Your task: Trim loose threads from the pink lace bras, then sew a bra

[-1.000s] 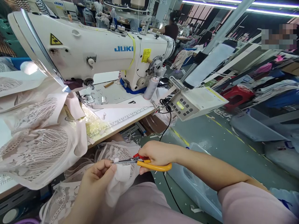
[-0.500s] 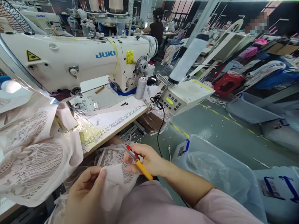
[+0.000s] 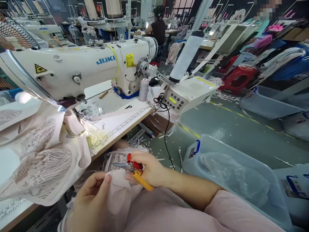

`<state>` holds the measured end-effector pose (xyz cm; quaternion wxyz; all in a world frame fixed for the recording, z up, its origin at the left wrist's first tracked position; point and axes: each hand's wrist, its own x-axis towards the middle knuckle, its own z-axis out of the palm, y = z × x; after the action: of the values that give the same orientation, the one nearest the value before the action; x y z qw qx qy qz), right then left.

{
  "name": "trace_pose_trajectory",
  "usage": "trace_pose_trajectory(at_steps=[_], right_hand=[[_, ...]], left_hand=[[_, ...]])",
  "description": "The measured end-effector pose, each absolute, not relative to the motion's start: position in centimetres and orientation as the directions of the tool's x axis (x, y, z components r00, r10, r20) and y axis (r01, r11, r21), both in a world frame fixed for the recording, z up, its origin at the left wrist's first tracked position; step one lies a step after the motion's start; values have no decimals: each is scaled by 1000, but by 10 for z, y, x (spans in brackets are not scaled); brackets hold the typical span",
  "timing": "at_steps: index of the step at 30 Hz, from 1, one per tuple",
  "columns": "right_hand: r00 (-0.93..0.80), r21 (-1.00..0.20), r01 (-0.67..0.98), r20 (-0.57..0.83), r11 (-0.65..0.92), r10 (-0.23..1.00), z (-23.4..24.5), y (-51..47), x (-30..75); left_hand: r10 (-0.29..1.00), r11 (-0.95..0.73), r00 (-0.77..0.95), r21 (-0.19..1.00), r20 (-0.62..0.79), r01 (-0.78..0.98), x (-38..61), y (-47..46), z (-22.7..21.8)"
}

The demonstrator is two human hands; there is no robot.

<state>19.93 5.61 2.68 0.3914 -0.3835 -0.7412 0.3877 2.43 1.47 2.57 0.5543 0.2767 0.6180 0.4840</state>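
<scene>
My left hand (image 3: 93, 196) pinches the edge of a pale pink fabric piece (image 3: 118, 190) between thumb and fingers, above my lap. In my right hand (image 3: 151, 167) is a pair of scissors (image 3: 136, 166) with red and yellow handles. Its metal blades point left, just above the fabric's upper edge and close to my left fingertips. Whether the blades touch the cloth, I cannot tell. Behind the scissors, a lace part (image 3: 120, 158) of the garment hangs over my lap. More pale pink lace fabric (image 3: 55, 161) is heaped on the table at left.
A white sewing machine (image 3: 96, 61) stands on the table (image 3: 125, 124), with a thread cone (image 3: 144, 90) beside it. A control box (image 3: 185, 95) juts out at the table's right end. Clear plastic bins (image 3: 224, 148) sit on the floor at right. Another person (image 3: 158, 29) sits farther back.
My right hand has turned the scissors so the blades now point left, near the fabric edge. My left hand keeps its pinch. The whole view has shifted slightly.
</scene>
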Motion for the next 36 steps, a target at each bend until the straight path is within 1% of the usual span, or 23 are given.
trace_pose_trajectory(at_steps=[4,7,10,11,14,16,18,21,24,25,26,27,28,30,31,32,34,35,36], right_hand=[[-400,-884,290,234,365,886,27,54,195],[-398,-893,295,208,339,894,24,53,192],[-347,-896,341,162,285,924,22,53,191],[-321,-890,355,171,286,931,21,54,192],[-304,-853,363,273,376,913,24,58,194],[-371,-805,367,333,466,867,29,61,195],[-474,-742,379,359,554,804,34,64,195],[-588,-662,430,311,614,746,37,66,193],[-627,-620,510,207,597,751,36,69,192],[-625,-613,519,202,595,754,35,70,192],[-614,-611,519,220,598,758,35,72,193],[-590,-613,514,256,600,766,36,75,195],[-547,-621,510,299,594,782,37,77,197],[-406,-687,495,358,532,841,45,83,203],[-325,-741,470,359,479,875,50,86,206],[-246,-800,425,349,424,904,56,88,210],[-119,-888,263,357,376,927,70,91,215],[-79,-904,164,387,395,919,76,91,216],[-52,-901,67,427,429,903,82,91,217]], left_hand=[[898,359,-197,914,-394,-189,23,13,23],[903,345,-203,920,-379,-185,22,14,21],[911,295,-237,934,-338,-201,23,16,20],[914,275,-251,942,-319,-195,24,17,20],[932,230,-252,962,-261,-146,24,19,18],[950,212,-211,972,-229,-99,24,20,15],[972,162,-169,986,-165,-30,24,21,12],[989,97,-117,994,-90,56,24,22,8],[996,60,-78,988,-49,144,24,25,6],[998,16,-67,978,-3,207,23,26,5],[995,-57,-59,954,78,293,21,26,4],[979,-159,-54,904,196,397,19,25,2],[942,-263,-49,820,332,509,17,23,-1],[814,-416,2,581,581,700,13,14,-7],[754,-460,54,468,654,755,11,7,-12],[720,-490,119,379,684,785,9,0,-17],[703,-526,238,264,670,808,5,-15,-29],[715,-520,274,226,643,824,3,-22,-36],[744,-482,275,204,609,852,-1,-28,-44]])
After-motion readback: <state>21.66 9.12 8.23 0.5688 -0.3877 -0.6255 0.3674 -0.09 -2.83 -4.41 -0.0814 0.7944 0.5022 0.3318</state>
